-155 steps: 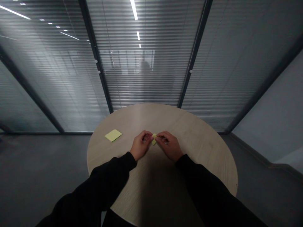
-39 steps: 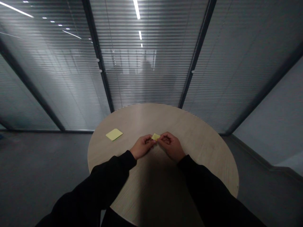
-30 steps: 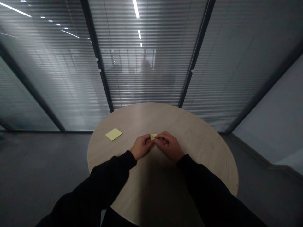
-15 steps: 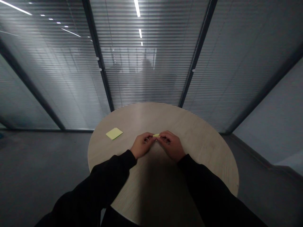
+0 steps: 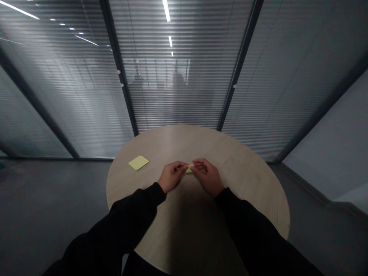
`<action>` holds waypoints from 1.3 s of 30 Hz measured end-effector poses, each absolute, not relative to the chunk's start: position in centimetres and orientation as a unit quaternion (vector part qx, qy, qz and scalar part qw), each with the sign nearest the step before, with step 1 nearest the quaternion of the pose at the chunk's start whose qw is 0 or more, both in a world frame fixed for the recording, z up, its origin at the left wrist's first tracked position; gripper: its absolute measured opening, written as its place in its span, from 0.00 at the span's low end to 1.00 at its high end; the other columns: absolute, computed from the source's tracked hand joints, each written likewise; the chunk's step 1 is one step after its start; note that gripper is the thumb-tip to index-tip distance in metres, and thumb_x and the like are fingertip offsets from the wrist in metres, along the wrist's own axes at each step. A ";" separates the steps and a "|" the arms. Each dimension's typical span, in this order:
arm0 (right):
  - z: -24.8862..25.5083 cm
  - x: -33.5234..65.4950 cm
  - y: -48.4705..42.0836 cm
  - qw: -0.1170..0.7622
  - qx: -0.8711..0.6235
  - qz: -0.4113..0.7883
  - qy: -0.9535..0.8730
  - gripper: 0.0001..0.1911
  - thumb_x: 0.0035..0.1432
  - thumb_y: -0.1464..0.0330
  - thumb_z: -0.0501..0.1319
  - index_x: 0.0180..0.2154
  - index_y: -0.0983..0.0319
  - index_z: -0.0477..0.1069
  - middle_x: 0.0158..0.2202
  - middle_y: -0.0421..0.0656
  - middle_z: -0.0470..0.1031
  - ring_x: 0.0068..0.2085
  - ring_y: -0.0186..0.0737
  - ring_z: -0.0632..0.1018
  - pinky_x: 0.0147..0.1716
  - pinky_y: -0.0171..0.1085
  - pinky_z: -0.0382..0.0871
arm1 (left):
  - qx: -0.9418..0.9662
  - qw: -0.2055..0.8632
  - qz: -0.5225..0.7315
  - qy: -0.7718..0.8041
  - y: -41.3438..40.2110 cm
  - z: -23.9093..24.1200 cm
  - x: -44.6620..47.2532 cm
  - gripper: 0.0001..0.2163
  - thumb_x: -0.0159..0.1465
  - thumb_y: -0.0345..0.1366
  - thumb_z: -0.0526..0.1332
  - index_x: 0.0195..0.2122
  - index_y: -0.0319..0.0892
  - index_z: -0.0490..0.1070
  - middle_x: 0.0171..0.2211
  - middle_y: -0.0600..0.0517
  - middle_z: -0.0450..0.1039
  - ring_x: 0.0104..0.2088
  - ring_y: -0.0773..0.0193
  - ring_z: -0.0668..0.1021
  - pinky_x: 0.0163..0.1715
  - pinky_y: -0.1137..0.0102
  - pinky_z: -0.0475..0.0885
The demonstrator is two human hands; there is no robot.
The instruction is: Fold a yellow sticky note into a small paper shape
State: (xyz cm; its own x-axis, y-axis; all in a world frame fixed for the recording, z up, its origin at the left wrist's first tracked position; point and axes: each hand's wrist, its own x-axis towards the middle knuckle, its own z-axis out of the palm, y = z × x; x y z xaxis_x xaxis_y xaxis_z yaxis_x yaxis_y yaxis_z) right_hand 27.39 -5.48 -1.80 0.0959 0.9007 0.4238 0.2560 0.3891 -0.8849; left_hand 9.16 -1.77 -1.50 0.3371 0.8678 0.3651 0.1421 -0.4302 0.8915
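You are holding a small yellow paper point(image 5: 189, 168) just above the middle of the round table point(image 5: 247, 191), a little toward its far edge. It is showing only as a thin sliver between your fingertips, too small to tell how it is creased. Your left hand point(image 5: 170, 177) is pinching its left end, with thumb and forefinger closed on it and the other fingers curled under. Your right hand point(image 5: 207, 176) is gripping its right end the same way, fingers bent in tight and knuckles facing up. The two hands are nearly touching over the table's centre. I cannot tell whether they are resting on the tabletop or hanging just clear of it. Your black sleeves point(image 5: 135, 214) are reaching in across the table's near edge, and a dark shadow is lying over the near half of the top. A square yellow note pad point(image 5: 138, 162) is lying flat near the table's left rim, well apart from your hands. Beyond the table's far edge a glass wall with lowered blinds point(image 5: 201, 76) is standing, divided by dark frame posts point(image 5: 123, 88). Grey floor point(image 5: 43, 207) is spreading around the table on both sides.
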 end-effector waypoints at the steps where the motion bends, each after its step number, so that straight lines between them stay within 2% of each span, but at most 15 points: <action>1: -1.9 27.4 -5.4 0.562 -0.477 0.295 -0.608 0.19 0.56 0.55 0.69 0.43 0.61 0.75 0.37 0.46 0.79 0.36 0.41 0.79 0.36 0.38 0.75 | 0.710 0.403 0.456 0.353 -1.8 -1.5 9.2 0.18 0.64 0.49 0.63 0.39 0.39 0.80 0.36 0.47 0.81 0.33 0.63 0.77 0.36 0.69 0.69; 8: -1.9 27.7 -5.2 0.538 -0.507 0.318 -0.594 0.19 0.55 0.52 0.68 0.35 0.62 0.76 0.28 0.42 0.76 0.28 0.38 0.74 0.28 0.36 0.68 | 0.701 0.426 0.438 0.368 -1.9 -1.5 9.2 0.21 0.62 0.52 0.64 0.40 0.37 0.80 0.30 0.50 0.77 0.25 0.68 0.70 0.26 0.72 0.63; 12: -1.7 27.5 -5.4 0.536 -0.507 0.319 -0.595 0.20 0.55 0.51 0.67 0.35 0.62 0.76 0.27 0.41 0.75 0.27 0.37 0.72 0.27 0.36 0.67 | 0.695 0.428 0.445 0.369 -1.7 -1.7 9.1 0.20 0.62 0.52 0.64 0.38 0.37 0.79 0.28 0.52 0.74 0.26 0.68 0.69 0.28 0.72 0.63; 17: -1.3 27.3 -5.8 0.502 -0.502 0.310 -0.632 0.18 0.57 0.53 0.66 0.35 0.62 0.78 0.30 0.43 0.78 0.31 0.39 0.75 0.31 0.36 0.68 | 0.655 0.463 0.472 0.365 -1.2 -2.1 9.1 0.20 0.61 0.53 0.64 0.36 0.37 0.76 0.28 0.52 0.72 0.29 0.67 0.71 0.31 0.72 0.65; 22: -1.3 27.4 -5.9 0.495 -0.491 0.313 -0.645 0.16 0.58 0.55 0.65 0.32 0.61 0.76 0.27 0.39 0.75 0.27 0.36 0.73 0.27 0.34 0.65 | 0.614 0.542 0.451 0.356 -1.7 -1.8 9.4 0.23 0.58 0.55 0.67 0.39 0.37 0.75 0.26 0.54 0.69 0.25 0.71 0.68 0.26 0.74 0.61; 25: -1.4 27.4 -5.8 0.497 -0.485 0.320 -0.645 0.15 0.58 0.55 0.65 0.31 0.61 0.75 0.26 0.38 0.74 0.27 0.35 0.72 0.27 0.34 0.65 | 0.595 0.574 0.440 0.350 -2.0 -1.7 9.5 0.23 0.55 0.55 0.69 0.36 0.38 0.73 0.25 0.56 0.67 0.23 0.72 0.65 0.23 0.75 0.57; 29: -1.6 27.3 -5.8 0.502 -0.484 0.315 -0.644 0.15 0.57 0.55 0.66 0.32 0.61 0.75 0.27 0.39 0.74 0.27 0.36 0.72 0.27 0.34 0.66 | 0.608 0.562 0.436 0.353 -1.8 -2.0 9.4 0.23 0.56 0.56 0.68 0.32 0.39 0.71 0.22 0.57 0.64 0.22 0.72 0.63 0.23 0.74 0.56; 34: -1.6 27.4 -5.7 0.509 -0.487 0.310 -0.639 0.16 0.58 0.54 0.65 0.33 0.61 0.75 0.28 0.39 0.74 0.28 0.36 0.73 0.29 0.34 0.66 | 0.685 0.489 0.420 0.340 -1.1 -2.5 9.2 0.23 0.59 0.56 0.65 0.33 0.38 0.72 0.25 0.54 0.67 0.26 0.70 0.66 0.26 0.73 0.59; 39: -1.4 27.5 -5.6 0.510 -0.484 0.319 -0.635 0.17 0.59 0.53 0.64 0.32 0.61 0.74 0.25 0.39 0.72 0.26 0.35 0.70 0.26 0.34 0.64 | 0.693 0.503 0.398 0.329 -1.3 -2.4 9.3 0.21 0.61 0.55 0.64 0.34 0.38 0.72 0.27 0.54 0.68 0.26 0.69 0.67 0.28 0.73 0.60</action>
State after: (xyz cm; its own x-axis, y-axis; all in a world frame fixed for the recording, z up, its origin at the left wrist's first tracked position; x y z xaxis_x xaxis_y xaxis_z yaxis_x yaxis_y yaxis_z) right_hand 27.52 -5.64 -1.44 -0.0099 0.9404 0.3401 0.2900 0.3282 -0.8990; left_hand 9.32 -1.27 -2.44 0.4673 0.8561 0.2206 0.0564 -0.2779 0.9589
